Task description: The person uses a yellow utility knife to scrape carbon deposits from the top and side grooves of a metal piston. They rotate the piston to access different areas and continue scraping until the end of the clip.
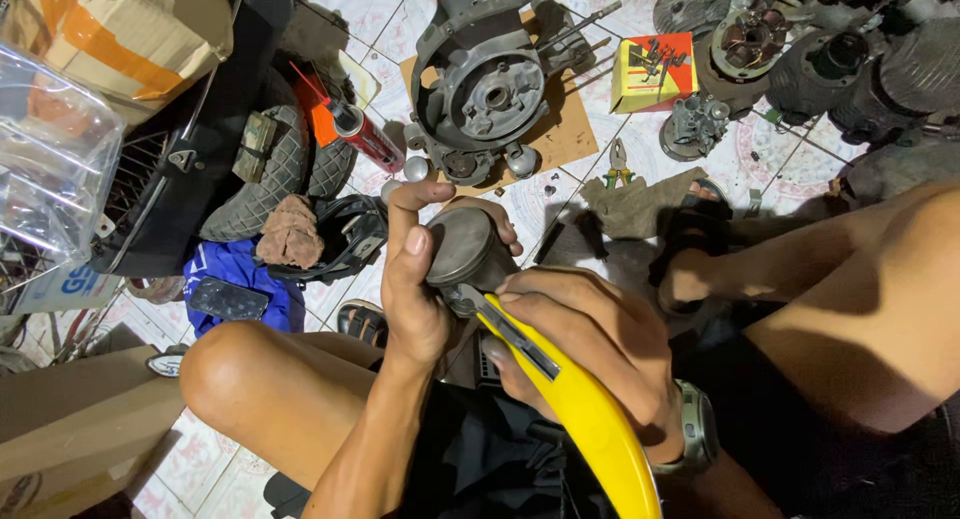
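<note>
grey metal fills the middle of the view: a piston, crown up, sits cupped in the left hand, whose grip is closed round its skirt with the thumb along the near side and the forefinger arched over the top, so the part is pinned and cannot turn. the right hand is wrapped tight around a yellow knife, its blade tip laid against the piston's lower edge just under the crown; the short choke on the handle looks meant to keep the blade steady at that rim. both hands work above the lap, between the raised knees, close to the eyes rather than down on the floor. on the tiled floor ahead, an engine case lies on a sheet of cardboard, seemingly to keep it off the tiles. pliers and a glove lie just beside it within reach, a yellow and red box further back, and a red tube rests on a tyre at left.
</note>
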